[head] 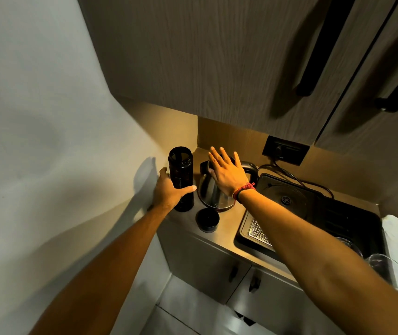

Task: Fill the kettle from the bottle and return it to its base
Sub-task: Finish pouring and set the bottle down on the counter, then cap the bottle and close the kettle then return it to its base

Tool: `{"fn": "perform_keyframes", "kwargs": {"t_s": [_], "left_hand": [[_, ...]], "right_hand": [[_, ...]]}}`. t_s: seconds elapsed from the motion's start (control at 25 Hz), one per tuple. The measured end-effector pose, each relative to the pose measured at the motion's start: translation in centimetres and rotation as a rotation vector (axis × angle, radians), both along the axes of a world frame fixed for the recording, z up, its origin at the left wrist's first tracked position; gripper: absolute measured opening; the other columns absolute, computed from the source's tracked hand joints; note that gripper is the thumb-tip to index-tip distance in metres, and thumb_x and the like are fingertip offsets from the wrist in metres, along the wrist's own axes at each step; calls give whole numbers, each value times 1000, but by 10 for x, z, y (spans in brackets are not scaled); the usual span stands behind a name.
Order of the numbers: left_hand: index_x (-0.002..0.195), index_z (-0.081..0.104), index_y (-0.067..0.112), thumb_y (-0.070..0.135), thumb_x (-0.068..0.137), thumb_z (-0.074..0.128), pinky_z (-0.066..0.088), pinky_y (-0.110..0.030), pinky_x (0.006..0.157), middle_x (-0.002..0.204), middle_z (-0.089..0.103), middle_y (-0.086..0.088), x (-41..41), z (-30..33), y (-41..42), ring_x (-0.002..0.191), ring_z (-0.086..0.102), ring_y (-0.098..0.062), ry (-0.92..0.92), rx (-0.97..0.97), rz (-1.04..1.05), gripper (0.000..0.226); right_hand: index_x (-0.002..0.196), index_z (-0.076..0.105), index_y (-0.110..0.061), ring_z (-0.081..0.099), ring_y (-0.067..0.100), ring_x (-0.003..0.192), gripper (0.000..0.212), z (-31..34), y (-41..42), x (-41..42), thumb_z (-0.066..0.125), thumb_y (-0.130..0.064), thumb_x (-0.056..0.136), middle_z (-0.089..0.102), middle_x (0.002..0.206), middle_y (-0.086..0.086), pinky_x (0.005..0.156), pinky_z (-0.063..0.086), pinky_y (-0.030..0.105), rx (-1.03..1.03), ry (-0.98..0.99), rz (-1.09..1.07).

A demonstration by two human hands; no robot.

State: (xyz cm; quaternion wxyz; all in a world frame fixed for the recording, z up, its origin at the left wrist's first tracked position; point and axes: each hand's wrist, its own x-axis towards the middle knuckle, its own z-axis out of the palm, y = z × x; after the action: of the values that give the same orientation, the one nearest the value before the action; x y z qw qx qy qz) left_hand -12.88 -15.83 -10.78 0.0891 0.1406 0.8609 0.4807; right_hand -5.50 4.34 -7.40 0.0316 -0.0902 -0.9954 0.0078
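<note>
A tall dark bottle (181, 175) stands upright and uncapped in the counter's back left corner. My left hand (170, 192) is wrapped around its lower part. Its black cap (207, 220) lies on the counter in front. To the right stands a steel kettle (211, 193) with a black lid and handle, on the counter. My right hand (227, 171) hovers flat over the kettle's top, fingers spread, holding nothing. The hand hides most of the lid. Whether the kettle sits on its base I cannot tell.
A black induction hob (289, 197) lies in the sink (248, 232) to the right, its cord running to a wall socket (286, 151). Glasses (386, 269) stand at the right edge. Wall cabinets (217, 56) hang low overhead. A white wall closes the left side.
</note>
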Motion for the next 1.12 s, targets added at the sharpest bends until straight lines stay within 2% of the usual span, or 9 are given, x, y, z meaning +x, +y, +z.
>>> {"fn": "perform_keyframes", "kwargs": {"t_s": [0.08,0.16,0.28,0.36,0.48,0.6,0.72,0.96,1.12], "left_hand": [[130,46,6,57,68,83,55,-46,87,122,58,-16,18,-15,-15,111,58,-34,209,-319,27,88],[118,53,6,61,79,68,51,-43,81,114,57,-14,35,-33,-32,106,55,-33,498,-637,-84,70],[108,55,11,44,86,60,46,-34,73,107,53,-9,54,-51,-41,102,55,-30,686,-673,-445,40],[116,54,11,40,85,61,44,-32,73,110,52,-9,66,-55,-29,102,53,-28,681,-630,-607,43],[138,42,15,45,87,65,47,-40,91,133,43,-12,83,-55,4,119,45,-30,514,-657,-627,64],[149,28,20,43,88,68,43,-50,101,145,35,-17,87,-58,31,131,37,-38,370,-747,-629,77],[148,29,19,38,89,67,42,-51,102,141,38,-19,85,-57,41,130,41,-38,428,-842,-657,73],[131,49,7,60,81,65,55,-36,82,119,55,-13,59,9,30,107,53,-25,905,-437,-543,75],[128,52,10,69,83,55,50,-29,82,117,59,-11,24,82,17,105,53,-24,1139,-277,-390,74]], "right_hand": [[146,42,-11,25,32,151,55,-12,-16,19,31,-39,100,24,163,11,121,22,57,147,143,126],[132,55,-9,51,34,129,47,-41,-34,43,39,-36,96,48,144,15,107,41,51,228,196,354],[114,57,-9,56,29,93,34,-68,-48,70,43,-30,90,55,114,9,80,46,40,206,144,360],[107,57,-9,55,29,88,30,-66,-43,72,43,-26,87,56,107,9,75,45,39,150,172,235],[106,59,-9,54,28,89,35,-62,-25,79,40,-29,85,56,109,9,74,45,38,151,144,156],[113,57,-8,54,27,95,39,-65,-14,93,37,-28,86,56,116,10,79,47,38,104,112,92],[128,55,-4,56,29,109,46,-70,-11,106,38,-27,91,56,127,13,92,49,38,108,154,59],[133,48,-6,53,30,113,49,-39,3,87,50,-26,89,53,131,15,93,48,42,52,406,73],[137,39,-13,44,26,120,58,2,-2,45,45,-49,92,46,136,11,100,47,41,-36,502,22]]}}
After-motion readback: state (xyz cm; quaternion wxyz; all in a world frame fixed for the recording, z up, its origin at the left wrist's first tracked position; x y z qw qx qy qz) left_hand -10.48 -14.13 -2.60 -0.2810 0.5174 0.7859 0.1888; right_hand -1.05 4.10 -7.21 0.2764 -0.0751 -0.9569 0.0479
